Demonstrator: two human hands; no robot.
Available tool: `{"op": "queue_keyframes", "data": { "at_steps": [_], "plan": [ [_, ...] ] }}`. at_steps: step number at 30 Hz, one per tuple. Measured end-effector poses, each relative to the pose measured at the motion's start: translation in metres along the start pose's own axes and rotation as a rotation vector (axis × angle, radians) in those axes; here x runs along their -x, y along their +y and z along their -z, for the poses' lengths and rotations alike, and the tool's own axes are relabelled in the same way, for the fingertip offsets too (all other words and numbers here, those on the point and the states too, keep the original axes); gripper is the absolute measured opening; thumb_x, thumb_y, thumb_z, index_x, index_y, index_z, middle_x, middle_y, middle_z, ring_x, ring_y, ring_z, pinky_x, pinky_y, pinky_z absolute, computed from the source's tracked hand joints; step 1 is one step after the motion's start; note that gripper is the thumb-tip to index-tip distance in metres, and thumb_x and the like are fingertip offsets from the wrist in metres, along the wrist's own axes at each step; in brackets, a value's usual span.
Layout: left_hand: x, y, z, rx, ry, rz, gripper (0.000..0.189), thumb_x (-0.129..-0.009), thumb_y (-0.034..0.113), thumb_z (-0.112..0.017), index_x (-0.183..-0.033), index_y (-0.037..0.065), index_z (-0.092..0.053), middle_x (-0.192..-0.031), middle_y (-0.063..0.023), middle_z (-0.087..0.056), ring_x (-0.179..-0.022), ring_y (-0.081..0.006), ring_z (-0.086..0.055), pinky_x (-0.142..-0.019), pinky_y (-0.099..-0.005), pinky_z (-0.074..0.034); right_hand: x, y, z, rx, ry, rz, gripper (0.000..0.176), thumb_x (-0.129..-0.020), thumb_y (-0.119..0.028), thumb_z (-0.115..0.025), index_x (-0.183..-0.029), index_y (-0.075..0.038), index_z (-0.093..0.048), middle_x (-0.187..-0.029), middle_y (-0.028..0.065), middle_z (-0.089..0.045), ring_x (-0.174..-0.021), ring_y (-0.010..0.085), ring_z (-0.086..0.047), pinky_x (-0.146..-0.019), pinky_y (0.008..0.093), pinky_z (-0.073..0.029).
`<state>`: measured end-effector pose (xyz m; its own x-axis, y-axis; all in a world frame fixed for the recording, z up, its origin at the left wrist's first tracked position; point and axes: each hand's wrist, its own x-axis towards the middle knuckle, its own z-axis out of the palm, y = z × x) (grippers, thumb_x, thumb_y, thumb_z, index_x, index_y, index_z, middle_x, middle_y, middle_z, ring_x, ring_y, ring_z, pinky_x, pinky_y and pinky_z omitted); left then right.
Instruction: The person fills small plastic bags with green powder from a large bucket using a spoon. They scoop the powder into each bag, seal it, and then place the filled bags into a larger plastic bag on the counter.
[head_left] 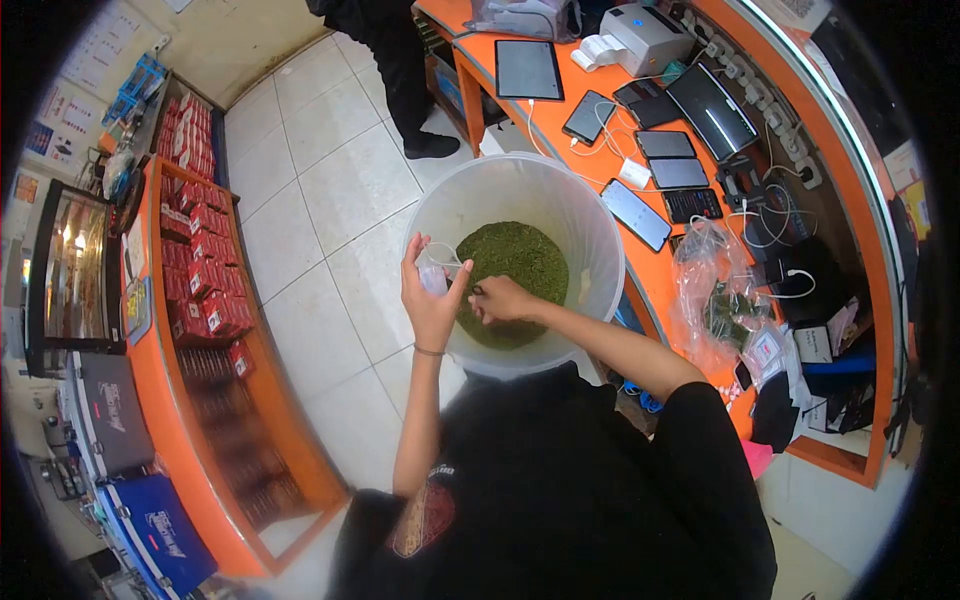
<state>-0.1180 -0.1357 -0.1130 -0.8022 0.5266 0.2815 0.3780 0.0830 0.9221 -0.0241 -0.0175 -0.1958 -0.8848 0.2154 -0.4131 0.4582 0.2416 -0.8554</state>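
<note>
A large translucent plastic tub (595, 215) stands in front of me, with a heap of finely chopped dry green leaves (515, 250) in its bottom. My left hand (432, 312) is closed round a small clear plastic bag (434, 278) by the tub's left rim. The bag's pale mouth forms a loop toward the leaves. Over the leaves, close to the left thumb, my right hand (505, 299) has its fingers curled together. Something small and dark shows at these fingertips, too little of it to name.
On the right, an orange counter (565, 130) carries several phones and tablets, cables, a printer (645, 38) and crumpled clear plastic bags (712, 290). An orange shelf (165, 330) with red packs (210, 260) runs along the left. Beyond the tub stands another person (400, 75) in dark clothes.
</note>
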Motion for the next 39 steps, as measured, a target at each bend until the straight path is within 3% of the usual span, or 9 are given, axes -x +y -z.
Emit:
{"op": "queue_keyframes", "data": {
  "at_steps": [3, 9, 11, 21, 27, 30, 32, 36, 39],
  "plan": [
    [0.0, -0.008, 0.002, -0.054, 0.034, -0.04, 0.069, -0.076, 0.021, -0.084, -0.131, -0.002, -0.05, -0.129, -0.0167, -0.056, -0.108, -0.0278, -0.058, -0.09, -0.0363, -0.049, 0.005, -0.016, 0.027, -0.19, -0.003, 0.017, 0.028, -0.096, -0.017, -0.055, -0.089, 0.009, -0.061, -0.084, 0.0183, -0.07, -0.069, 0.0238, -0.071, -0.064, 0.0352, -0.058],
    [-0.002, -0.009, 0.005, -0.118, 0.074, -0.07, 0.07, -0.075, 0.023, -0.084, -0.132, -0.002, -0.05, -0.13, -0.0184, -0.054, -0.119, -0.0329, -0.054, -0.1, -0.0404, -0.043, 0.044, -0.007, 0.1, -0.653, -0.016, 0.072, 0.027, -0.104, -0.025, -0.049, -0.106, 0.0, -0.057, -0.108, 0.0195, -0.066, -0.089, 0.0222, -0.069, -0.079, 0.0304, -0.058],
    [-0.002, -0.008, 0.004, -0.107, 0.079, -0.066, 0.07, -0.075, 0.023, -0.084, -0.132, -0.001, -0.05, -0.13, -0.0184, -0.054, -0.119, -0.0328, -0.054, -0.1, -0.0403, -0.043, 0.063, -0.004, 0.111, -0.775, 0.132, 0.101, 0.028, -0.104, -0.028, -0.049, -0.108, -0.001, -0.055, -0.108, 0.02, -0.067, -0.092, 0.0211, -0.068, -0.085, 0.0296, -0.056],
    [-0.003, -0.005, -0.005, -0.15, 0.005, -0.04, 0.076, -0.076, 0.023, -0.083, -0.137, 0.001, -0.044, -0.128, -0.0198, -0.055, -0.117, -0.0323, -0.055, -0.094, -0.0396, -0.048, 0.119, -0.012, 0.104, -1.007, 0.784, 0.284, 0.029, -0.104, -0.026, -0.048, -0.105, 0.002, -0.055, -0.106, 0.0222, -0.067, -0.085, 0.0203, -0.068, -0.08, 0.0294, -0.055],
    [-0.003, 0.01, -0.017, -0.285, -0.171, -0.064, 0.091, -0.075, 0.026, -0.084, -0.146, 0.009, -0.03, -0.12, -0.0183, -0.062, -0.106, -0.0355, -0.063, -0.086, -0.0406, -0.053, 0.139, -0.066, 0.064, -0.631, 1.032, 0.549, 0.022, -0.105, -0.016, -0.046, -0.101, 0.004, -0.054, -0.107, 0.0227, -0.067, -0.09, 0.0208, -0.068, -0.08, 0.0308, -0.055],
    [-0.007, 0.01, -0.025, -0.285, -0.237, -0.063, 0.096, -0.073, 0.027, -0.085, -0.148, 0.012, -0.026, -0.116, -0.0177, -0.065, -0.102, -0.0373, -0.065, -0.085, -0.0427, -0.054, 0.142, -0.07, 0.047, -0.273, 0.964, 0.698, 0.009, -0.098, -0.004, -0.055, -0.104, 0.003, -0.055, -0.111, 0.0218, -0.067, -0.095, 0.0245, -0.069, -0.08, 0.0334, -0.057],
    [-0.008, 0.007, -0.028, -0.26, -0.254, -0.062, 0.098, -0.073, 0.027, -0.085, -0.148, 0.012, -0.025, -0.114, -0.0177, -0.066, -0.101, -0.0377, -0.066, -0.085, -0.0438, -0.054, 0.145, -0.075, 0.046, 0.167, 0.85, 0.873, 0.023, -0.087, 0.006, -0.064, -0.108, 0.002, -0.057, -0.115, 0.0196, -0.067, -0.099, 0.029, -0.069, -0.08, 0.0352, -0.058],
    [-0.009, 0.004, -0.031, -0.2, -0.271, -0.045, 0.1, -0.071, 0.027, -0.086, -0.148, 0.012, -0.023, -0.115, -0.0185, -0.067, -0.103, -0.0382, -0.066, -0.085, -0.0436, -0.054, 0.146, -0.075, 0.045, 0.47, 0.763, 0.982, 0.036, -0.076, 0.004, -0.072, -0.11, 0.0, -0.059, -0.117, 0.0164, -0.067, -0.097, 0.0314, -0.069, -0.078, 0.0357, -0.06],
    [-0.007, 0.003, -0.032, -0.179, -0.279, -0.032, 0.101, -0.071, 0.026, -0.086, -0.148, 0.013, -0.023, -0.115, -0.0191, -0.066, -0.104, -0.0391, -0.066, -0.085, -0.0439, -0.054, 0.15, -0.072, 0.046, 0.536, 0.708, 1.026, 0.035, -0.077, 0.001, -0.073, -0.11, 0.0, -0.059, -0.117, 0.0158, -0.067, -0.097, 0.03, -0.07, -0.078, 0.035, -0.06]
  ]
}}
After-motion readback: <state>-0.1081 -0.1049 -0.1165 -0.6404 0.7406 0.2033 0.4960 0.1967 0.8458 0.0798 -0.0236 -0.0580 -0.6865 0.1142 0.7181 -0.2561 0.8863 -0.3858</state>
